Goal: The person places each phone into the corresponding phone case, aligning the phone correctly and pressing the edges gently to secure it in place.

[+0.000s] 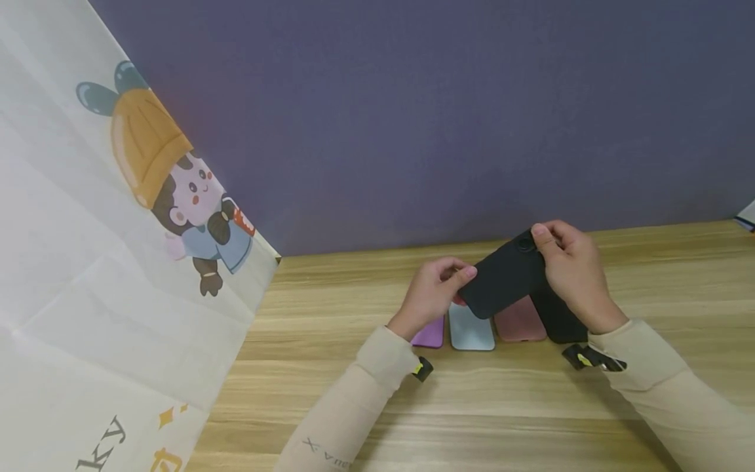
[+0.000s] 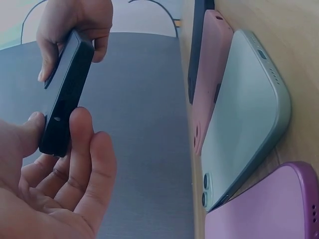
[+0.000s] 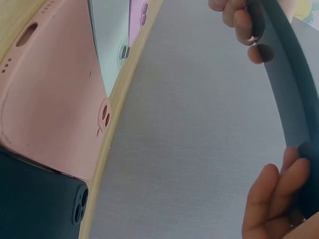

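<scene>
A black phone [image 1: 500,282] is raised and tilted above a row of phones, its camera end up at the right. My left hand [image 1: 435,292] pinches the lower left end between thumb and fingers. At the camera end, my right hand [image 1: 577,275] grips the corner with its thumb on the back. The left wrist view shows the narrow edge of the black phone [image 2: 67,102]; fingers reflect in its glossy face in the right wrist view. Below lie a purple phone [image 1: 432,333], a pale mint phone [image 1: 472,329], a pink phone [image 1: 522,321] and another black phone [image 1: 563,318], partly covered by my hands.
The phones lie side by side on a wooden table [image 1: 330,314]. Behind the table stands a blue-grey fabric panel [image 1: 425,118]. A white sheet [image 1: 71,249] with a cartoon figure slants along the left side.
</scene>
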